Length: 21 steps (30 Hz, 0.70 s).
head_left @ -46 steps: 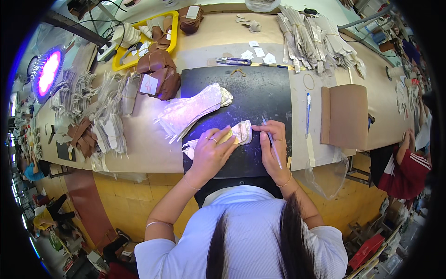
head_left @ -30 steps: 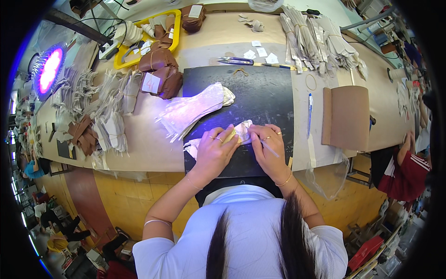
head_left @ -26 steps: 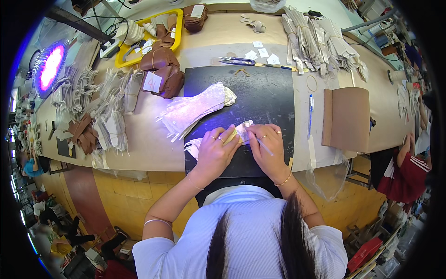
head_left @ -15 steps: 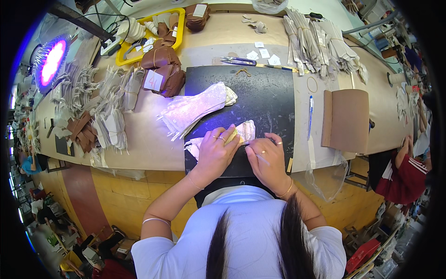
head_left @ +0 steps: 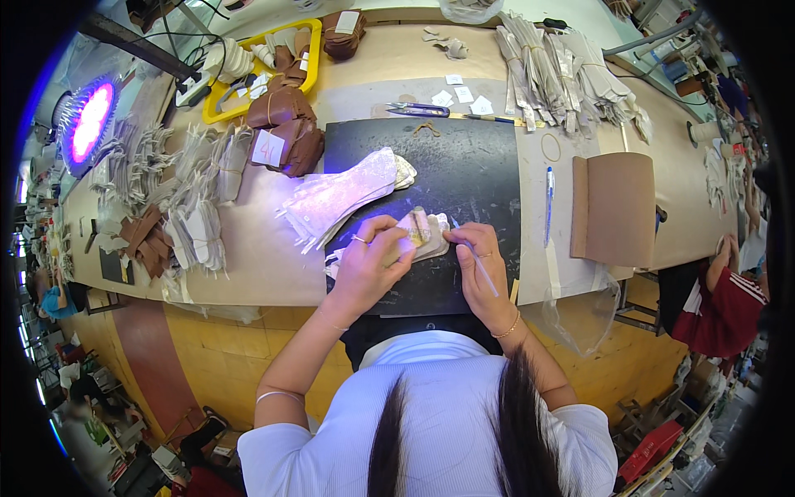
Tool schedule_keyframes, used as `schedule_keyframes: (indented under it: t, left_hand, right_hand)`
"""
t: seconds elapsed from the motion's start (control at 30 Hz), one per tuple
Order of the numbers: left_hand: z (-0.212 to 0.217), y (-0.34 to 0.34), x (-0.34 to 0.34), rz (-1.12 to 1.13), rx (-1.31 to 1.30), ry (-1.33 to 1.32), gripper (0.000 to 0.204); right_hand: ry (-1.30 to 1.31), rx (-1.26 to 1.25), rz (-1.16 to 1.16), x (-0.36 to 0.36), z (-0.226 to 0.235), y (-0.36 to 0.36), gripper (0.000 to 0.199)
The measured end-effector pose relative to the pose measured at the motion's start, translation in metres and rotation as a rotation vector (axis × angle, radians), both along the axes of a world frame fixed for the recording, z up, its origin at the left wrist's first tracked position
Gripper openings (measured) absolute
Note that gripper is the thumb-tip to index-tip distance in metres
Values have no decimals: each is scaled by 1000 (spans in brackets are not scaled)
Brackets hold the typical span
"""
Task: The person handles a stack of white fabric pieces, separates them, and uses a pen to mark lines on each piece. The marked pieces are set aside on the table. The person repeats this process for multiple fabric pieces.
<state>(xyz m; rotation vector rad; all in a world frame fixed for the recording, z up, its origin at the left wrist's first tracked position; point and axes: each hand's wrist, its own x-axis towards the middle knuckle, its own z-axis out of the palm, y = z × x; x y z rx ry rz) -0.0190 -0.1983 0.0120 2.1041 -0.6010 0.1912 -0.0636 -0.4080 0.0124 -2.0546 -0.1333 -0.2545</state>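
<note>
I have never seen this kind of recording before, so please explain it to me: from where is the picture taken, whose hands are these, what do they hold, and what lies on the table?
The picture comes from a wide camera worn on a person's head, looking down, so straight edges bend near the rim. There is no machine: both hands belong to that person. The left hand presses down a small pale flat piece on a black mat. The right hand holds a thin pen-like tool at the edge of that piece. Further up the mat lies a fanned stack of shiny pale cut pieces. Around it on the wooden table are scissors, a blue pen, a brown folded sheet, a yellow tray and many bundles of cut pieces.
</note>
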Motion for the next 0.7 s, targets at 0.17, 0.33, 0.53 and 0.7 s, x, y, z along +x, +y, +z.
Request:
schedule_keyframes:
  t: [0.17, 0.33, 0.53, 0.7]
  left_hand:
    - [9, 9, 4, 12, -42, 46, 39]
    - [21, 30, 5, 70, -90, 142, 40]
    - [97, 90, 13, 252, 0, 153, 45]
    - [100, 82, 51, 147, 242, -79, 38]
  right_hand:
    - [-2, -3, 7, 1, 0, -1, 16]
    - [5, -2, 27, 2, -2, 0, 16]
    - [35, -35, 9, -1, 1, -1, 16]
    - [39, -39, 26, 0, 1, 0, 17]
